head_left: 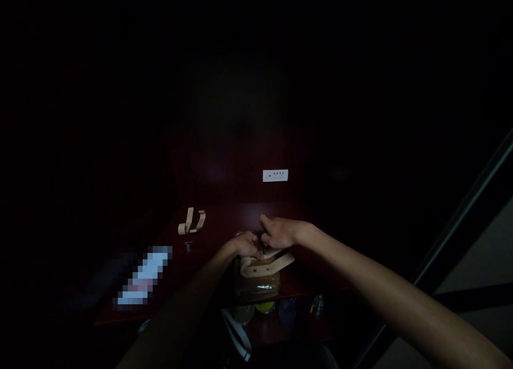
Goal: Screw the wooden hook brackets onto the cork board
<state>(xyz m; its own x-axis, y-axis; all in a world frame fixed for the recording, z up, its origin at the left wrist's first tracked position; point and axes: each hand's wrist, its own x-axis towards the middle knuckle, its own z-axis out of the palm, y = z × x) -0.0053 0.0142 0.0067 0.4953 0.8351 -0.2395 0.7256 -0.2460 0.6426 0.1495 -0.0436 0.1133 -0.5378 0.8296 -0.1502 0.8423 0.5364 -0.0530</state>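
A light wooden curved hook piece point(260, 270) with two dark holes lies on a brown wrapped block point(258, 289) at the table's front edge. My left hand point(248, 244) rests at the back of this wooden piece, its fingers closed near a small dark spot. Just right of it my right hand point(277, 233) is bent inward with its fingers curled together above the wood. Something small and dark sits between the two hands, too small and dim to name.
On the dark red table point(224, 216), two more curved wooden pieces point(192, 222) lie at the back left, with small metal screws point(188, 246) before them. A pixelated bright object point(144, 278) is at left. A white socket panel point(275, 175) is behind. Below is a shelf with items.
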